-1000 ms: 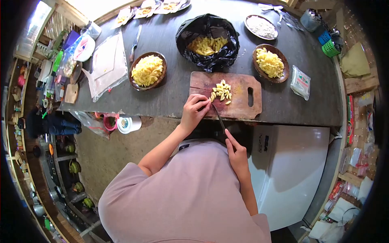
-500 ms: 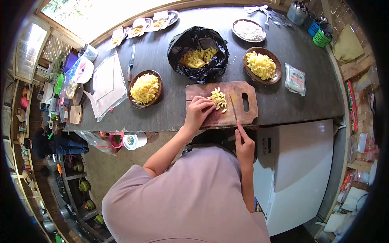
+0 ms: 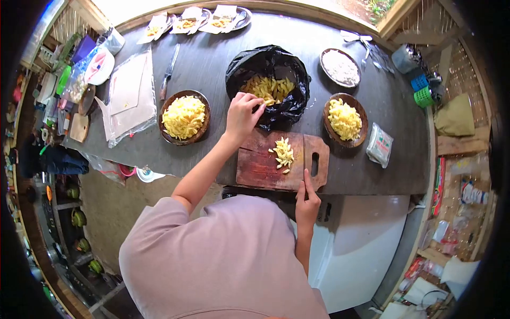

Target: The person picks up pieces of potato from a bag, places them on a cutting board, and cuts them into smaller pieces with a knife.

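My left hand (image 3: 244,114) is at the near left rim of a black plastic bag (image 3: 300,101) holding yellow pieces (image 3: 271,87). Its fingers are bent together, and whatever they hold is too small to make out. Below the bag lies a wooden cutting board (image 3: 260,165) with a small heap of cut yellow pieces (image 3: 283,152). My right hand (image 3: 307,201) grips a knife (image 3: 304,157) at the board's near edge, its blade pointing away over the board, right of the heap.
Bowls of yellow pieces stand left (image 3: 184,117) and right (image 3: 345,120) of the board. Farther off are a plate of white shreds (image 3: 340,68), another knife (image 3: 170,72) and small plates (image 3: 226,20). A white packet (image 3: 380,145) lies at the right.
My left hand has left the heap on the board and moved up to the black bag. My right hand still holds the knife. The view has shifted.
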### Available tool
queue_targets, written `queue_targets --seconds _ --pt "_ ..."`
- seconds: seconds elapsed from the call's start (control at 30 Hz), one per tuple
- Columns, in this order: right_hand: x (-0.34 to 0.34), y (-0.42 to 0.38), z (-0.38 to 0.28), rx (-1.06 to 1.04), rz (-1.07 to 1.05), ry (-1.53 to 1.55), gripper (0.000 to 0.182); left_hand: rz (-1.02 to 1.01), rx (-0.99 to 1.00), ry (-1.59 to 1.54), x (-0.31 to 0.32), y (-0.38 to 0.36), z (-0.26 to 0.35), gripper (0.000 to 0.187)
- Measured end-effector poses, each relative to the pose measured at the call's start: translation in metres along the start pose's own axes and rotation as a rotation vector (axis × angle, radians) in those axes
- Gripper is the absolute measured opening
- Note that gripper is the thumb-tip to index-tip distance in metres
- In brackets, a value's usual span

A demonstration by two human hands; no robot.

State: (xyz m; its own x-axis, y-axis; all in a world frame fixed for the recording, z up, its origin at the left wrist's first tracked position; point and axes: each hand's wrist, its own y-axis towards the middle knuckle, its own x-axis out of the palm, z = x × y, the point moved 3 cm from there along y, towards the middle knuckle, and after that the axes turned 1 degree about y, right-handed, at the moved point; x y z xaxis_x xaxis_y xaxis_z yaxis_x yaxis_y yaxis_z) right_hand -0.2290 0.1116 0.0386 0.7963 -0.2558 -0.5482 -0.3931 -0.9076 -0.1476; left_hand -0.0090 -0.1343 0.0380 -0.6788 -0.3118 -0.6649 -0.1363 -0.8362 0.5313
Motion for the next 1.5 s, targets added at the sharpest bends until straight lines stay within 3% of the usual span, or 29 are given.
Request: queue_targets --seconds 0.17,0.3,0.37,0.5,0.67,0.73,0.8,0.93,1.03,1.13,1.27,1.4,1.5 --pt "0.003 0.020 -0.033 -0.216 0.032 -0.101 0.040 -0.182 -0.011 0.147 0.018 0.018 -0.003 0.016" --pt "-0.002 0.013 -0.031 -0.289 0.083 -0.137 0.039 -0.050 -0.023 -0.058 -0.018 0.017 0.013 0.014" --pt "-0.004 -0.006 -0.021 -0.036 0.002 -0.099 0.042 -0.278 0.154 -0.211 -0.036 -0.018 0.014 0.020" --pt "0.011 -0.026 -0.007 -0.043 0.009 -0.011 0.040 -0.559 0.409 -0.284 -0.041 -0.059 0.007 0.031" --pt "0.029 -0.024 -0.015 -0.108 -0.101 -0.012 0.041 -0.374 0.356 -0.163 -0.048 -0.075 0.015 0.042" --pt "0.030 -0.022 -0.023 -0.240 -0.067 -0.048 0.044 -0.251 -0.024 -0.239 -0.058 -0.094 0.009 0.040" --pt "0.027 -0.018 -0.024 -0.221 -0.106 -0.072 0.045 -0.214 0.004 -0.211 -0.061 -0.106 0.014 0.040" --pt "0.029 -0.014 -0.025 -0.236 -0.120 -0.105 0.042 -0.349 0.065 -0.241 -0.045 -0.109 0.035 0.041" --pt "0.031 -0.009 -0.036 -0.388 -0.029 -0.129 0.045 -0.458 0.156 -0.230 -0.025 -0.102 0.037 0.032" --pt "0.029 -0.008 -0.040 -0.341 -0.038 -0.210 0.049 -0.581 0.355 -0.188 -0.010 -0.099 0.029 0.025" --pt "0.018 -0.017 -0.043 -0.247 -0.044 -0.231 0.044 -0.538 0.482 -0.303 -0.017 -0.105 0.023 0.023" --pt "0.018 -0.030 -0.033 -0.245 -0.100 -0.319 0.050 -0.467 0.448 -0.365 -0.030 -0.108 0.026 0.027" --pt "0.023 -0.039 -0.026 -0.275 -0.105 -0.310 0.057 -0.424 0.302 -0.361 -0.027 -0.113 0.030 0.025"
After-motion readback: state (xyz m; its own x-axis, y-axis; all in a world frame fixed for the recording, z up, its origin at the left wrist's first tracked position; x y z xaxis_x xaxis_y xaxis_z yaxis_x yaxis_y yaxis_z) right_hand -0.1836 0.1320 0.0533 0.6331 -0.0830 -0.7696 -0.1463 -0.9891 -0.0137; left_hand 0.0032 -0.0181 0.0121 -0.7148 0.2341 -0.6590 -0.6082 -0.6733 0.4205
